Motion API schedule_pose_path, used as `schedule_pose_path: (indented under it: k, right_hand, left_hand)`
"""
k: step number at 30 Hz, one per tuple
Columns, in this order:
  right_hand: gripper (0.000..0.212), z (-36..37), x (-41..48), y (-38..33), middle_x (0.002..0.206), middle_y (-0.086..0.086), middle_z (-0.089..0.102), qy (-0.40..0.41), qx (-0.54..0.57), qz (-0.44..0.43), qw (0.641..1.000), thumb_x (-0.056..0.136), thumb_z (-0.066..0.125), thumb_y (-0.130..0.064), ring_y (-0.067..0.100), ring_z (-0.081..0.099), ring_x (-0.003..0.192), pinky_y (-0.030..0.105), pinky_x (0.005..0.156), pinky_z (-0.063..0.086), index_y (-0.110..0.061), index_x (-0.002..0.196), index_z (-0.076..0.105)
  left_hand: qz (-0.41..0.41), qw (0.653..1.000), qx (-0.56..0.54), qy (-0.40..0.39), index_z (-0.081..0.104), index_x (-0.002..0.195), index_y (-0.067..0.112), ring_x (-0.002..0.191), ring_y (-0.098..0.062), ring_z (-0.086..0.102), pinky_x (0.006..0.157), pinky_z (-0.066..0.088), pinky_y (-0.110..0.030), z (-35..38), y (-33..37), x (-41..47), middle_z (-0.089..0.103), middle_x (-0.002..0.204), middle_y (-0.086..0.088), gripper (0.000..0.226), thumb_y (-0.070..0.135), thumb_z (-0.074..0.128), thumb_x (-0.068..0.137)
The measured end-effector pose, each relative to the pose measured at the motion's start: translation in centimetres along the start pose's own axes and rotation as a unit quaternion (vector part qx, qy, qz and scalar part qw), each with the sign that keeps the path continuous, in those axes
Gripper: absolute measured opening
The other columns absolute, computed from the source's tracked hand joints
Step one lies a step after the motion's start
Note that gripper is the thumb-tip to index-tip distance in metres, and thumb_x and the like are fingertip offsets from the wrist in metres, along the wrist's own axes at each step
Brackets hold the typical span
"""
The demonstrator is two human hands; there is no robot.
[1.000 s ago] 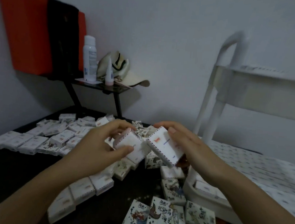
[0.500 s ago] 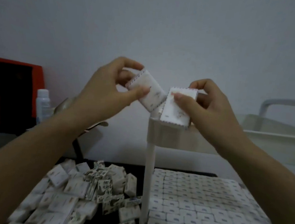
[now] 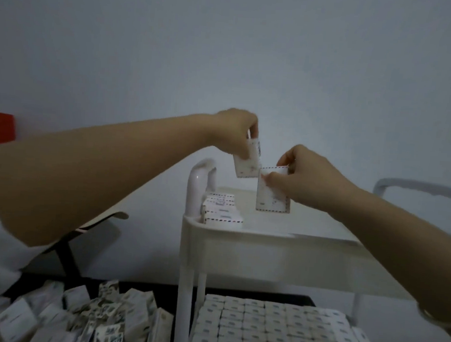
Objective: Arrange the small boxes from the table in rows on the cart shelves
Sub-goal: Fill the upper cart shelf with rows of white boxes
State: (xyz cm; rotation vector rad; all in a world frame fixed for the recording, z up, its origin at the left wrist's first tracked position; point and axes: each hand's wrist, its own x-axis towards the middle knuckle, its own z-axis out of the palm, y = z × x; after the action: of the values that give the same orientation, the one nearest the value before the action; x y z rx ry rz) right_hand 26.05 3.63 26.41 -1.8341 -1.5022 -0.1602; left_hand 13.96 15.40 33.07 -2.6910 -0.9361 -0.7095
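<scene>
- table (image 3: 150,289), left of the cart (image 3: 184,297): one loose pile (image 3: 86,319) of boxes, too many and too blurred to count
- left hand (image 3: 235,134), above the cart's top shelf (image 3: 309,224): arm stretched in from the left, fingers curled down, pinching the upper end of one tilted box (image 3: 247,167)
- left end of the top shelf, by the cart's post: one row (image 3: 222,211) of about four boxes lying flat
- right hand (image 3: 307,174), above the cart: thumb and fingertips pinch the upper part of one upright box (image 3: 272,200); its top corner meets the tilted box
- below the top shelf: one full layer (image 3: 273,334) of boxes in even rows, count unclear
</scene>
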Motion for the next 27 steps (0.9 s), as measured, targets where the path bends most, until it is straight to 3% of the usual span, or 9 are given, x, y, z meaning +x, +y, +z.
schedule_pose_path:
  k: [4,9,12,15,19,23,27]
  right_hand:
    - [0.028,-0.5,1.5,1.3,0.094,-0.002,0.062,-0.023,-0.100,0.021,0.994,0.088,0.059,-0.042,0.019,0.060,0.091,0.039,0.080,0.054,-0.023,0.104,0.047]
    - [0.034,0.2,3.6,1.9,0.104,0.001,0.065,-0.042,-0.161,0.033,0.986,0.087,0.061,-0.042,0.023,0.062,0.095,0.038,0.083,0.054,-0.019,0.111,0.057]
    - [0.030,0.9,5.3,1.6,0.094,0.004,0.071,-0.073,-0.171,0.010,0.982,0.088,0.062,-0.042,0.019,0.069,0.081,0.032,0.072,0.057,-0.015,0.102,0.063]
    - [0.029,1.6,6.7,0.5,0.092,0.008,0.072,-0.117,-0.149,-0.005,0.982,0.090,0.064,-0.038,0.018,0.070,0.076,0.024,0.056,0.054,-0.015,0.104,0.054]
    - [0.027,2.6,8.3,-0.4,0.092,0.008,0.070,-0.144,-0.149,-0.020,0.978,0.091,0.065,-0.031,0.021,0.072,0.079,0.027,0.064,0.059,-0.013,0.107,0.053]
    - [0.027,3.9,9.1,-0.8,0.097,0.011,0.072,-0.169,-0.118,-0.015,0.978,0.091,0.065,-0.026,0.023,0.073,0.082,0.033,0.072,0.061,-0.010,0.111,0.057]
    - [0.030,5.4,8.8,-0.5,0.102,0.015,0.071,-0.221,0.027,0.009,0.975,0.090,0.067,-0.018,0.021,0.070,0.079,0.030,0.072,0.060,-0.007,0.115,0.056]
  left_hand:
    - [-0.001,0.989,0.101,-0.108,0.062,0.114,0.011,0.102,-0.023,0.061,0.081,0.052,-0.033,2.0,0.6,1.9,0.065,0.114,-0.005,0.038,0.024,0.073,0.079]
    - [-0.033,0.955,0.182,-0.230,0.065,0.116,0.011,0.103,-0.020,0.062,0.064,0.044,-0.025,3.9,1.0,2.4,0.066,0.116,-0.006,0.042,0.026,0.076,0.078]
    - [-0.034,0.946,0.203,-0.249,0.065,0.116,0.011,0.106,-0.022,0.061,0.070,0.046,-0.026,3.8,0.7,2.4,0.064,0.120,-0.007,0.041,0.023,0.076,0.078]
    - [-0.041,0.936,0.209,-0.280,0.065,0.114,0.019,0.112,-0.023,0.059,0.079,0.046,-0.030,3.3,0.4,2.4,0.063,0.123,-0.006,0.036,0.024,0.076,0.079]
    - [-0.052,0.925,0.218,-0.308,0.063,0.121,0.019,0.116,-0.020,0.055,0.070,0.042,-0.023,2.9,0.1,2.5,0.061,0.128,-0.002,0.038,0.028,0.070,0.085]
    - [-0.045,0.929,0.206,-0.303,0.065,0.122,0.018,0.104,-0.015,0.052,0.078,0.038,-0.023,2.3,0.3,1.9,0.060,0.129,0.001,0.031,0.023,0.061,0.091]
    - [-0.046,0.937,0.202,-0.282,0.061,0.128,0.019,0.102,-0.015,0.047,0.075,0.039,-0.022,1.8,0.5,1.0,0.055,0.126,0.002,0.033,0.020,0.052,0.097]
